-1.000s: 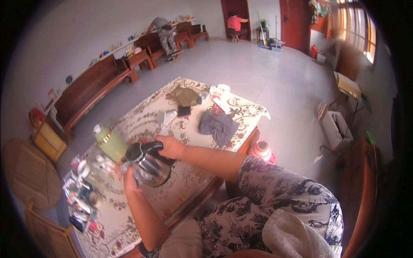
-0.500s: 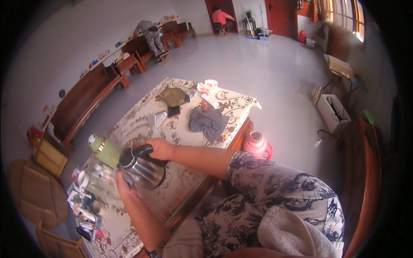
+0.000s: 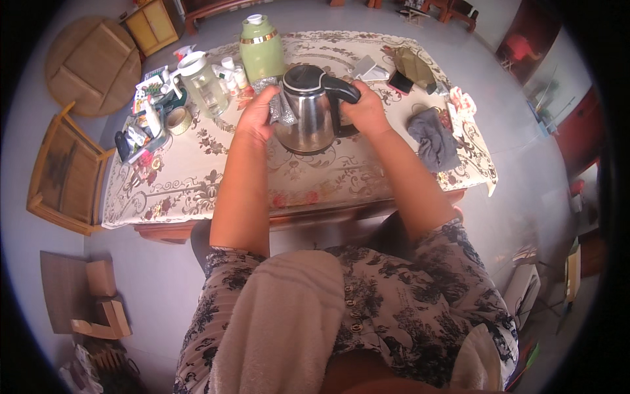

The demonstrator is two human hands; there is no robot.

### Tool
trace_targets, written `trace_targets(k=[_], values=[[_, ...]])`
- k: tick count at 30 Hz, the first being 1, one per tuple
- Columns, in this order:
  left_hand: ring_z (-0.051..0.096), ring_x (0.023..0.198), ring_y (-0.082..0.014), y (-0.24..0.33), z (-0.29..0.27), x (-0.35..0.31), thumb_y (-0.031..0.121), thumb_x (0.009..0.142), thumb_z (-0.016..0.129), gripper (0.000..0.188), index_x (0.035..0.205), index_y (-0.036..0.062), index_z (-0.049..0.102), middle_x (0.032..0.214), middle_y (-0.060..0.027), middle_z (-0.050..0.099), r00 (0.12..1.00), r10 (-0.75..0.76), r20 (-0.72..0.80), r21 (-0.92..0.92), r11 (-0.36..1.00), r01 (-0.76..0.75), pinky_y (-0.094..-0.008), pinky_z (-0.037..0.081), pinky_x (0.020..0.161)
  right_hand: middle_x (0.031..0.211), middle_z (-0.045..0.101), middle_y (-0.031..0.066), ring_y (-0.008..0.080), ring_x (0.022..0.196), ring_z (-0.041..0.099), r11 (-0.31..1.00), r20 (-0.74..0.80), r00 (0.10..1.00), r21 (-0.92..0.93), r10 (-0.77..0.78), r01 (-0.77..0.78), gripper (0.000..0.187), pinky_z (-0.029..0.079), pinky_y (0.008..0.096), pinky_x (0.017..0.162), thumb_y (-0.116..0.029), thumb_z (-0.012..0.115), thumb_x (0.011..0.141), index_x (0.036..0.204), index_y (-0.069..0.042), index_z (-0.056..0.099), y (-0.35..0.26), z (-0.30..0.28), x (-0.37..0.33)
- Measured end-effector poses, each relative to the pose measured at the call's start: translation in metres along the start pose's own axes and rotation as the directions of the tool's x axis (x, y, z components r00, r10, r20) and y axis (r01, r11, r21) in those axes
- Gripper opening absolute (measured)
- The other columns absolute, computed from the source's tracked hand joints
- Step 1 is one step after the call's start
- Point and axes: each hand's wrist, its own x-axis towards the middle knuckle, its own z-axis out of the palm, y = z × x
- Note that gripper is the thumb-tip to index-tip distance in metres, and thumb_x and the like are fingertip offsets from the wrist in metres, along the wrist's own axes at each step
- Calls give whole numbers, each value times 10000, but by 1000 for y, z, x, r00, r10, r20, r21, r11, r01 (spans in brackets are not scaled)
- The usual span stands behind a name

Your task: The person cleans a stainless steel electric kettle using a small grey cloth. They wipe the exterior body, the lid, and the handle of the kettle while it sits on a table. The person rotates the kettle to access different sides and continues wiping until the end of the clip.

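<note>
You have the kettle (image 3: 305, 125) in front of you, over the table cloth (image 3: 184, 180), nearer than the green flask (image 3: 261, 59). Your right hand (image 3: 369, 113) is wrapped around its black handle (image 3: 340, 88). Your left hand (image 3: 253, 118) grips a crinkly silver wrap (image 3: 282, 108) at the kettle's side. The lid (image 3: 303, 77) is on. It looks like holding the kettle with both hands is done, but letting go is not. The wrap covers some of that side, and many of your fingers are hidden. I can't tell what is inside, or if the bottom touches the cloth.
</note>
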Motion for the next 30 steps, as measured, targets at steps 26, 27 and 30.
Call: trace_targets(k=[26,27,30], values=[[648,943,-211,9,28,-16,199,845,596,351,1148,22,574,1049,-105,665,986,27,-162,72,997,-15,-377,531,844,717,579,59,133,655,522,1000,-2,1000,-13,2,-2,181,446,276,634,-51,617,746,923,-31,588,-4,-4,0],[622,1009,-209,7,21,-17,167,827,603,388,1192,48,547,1093,-98,646,1000,29,-13,25,999,-28,-374,507,891,724,595,97,189,662,554,1000,8,1000,-2,0,0,195,462,302,641,-62,635,735,920,-25,586,-5,-4,1],[610,1022,-217,-4,16,-25,124,806,604,445,1237,62,510,1111,-92,628,993,120,5,64,991,-120,-371,504,898,729,610,137,247,668,587,999,32,999,35,-2,0,212,479,330,650,-74,654,725,918,-19,584,-7,-6,3]])
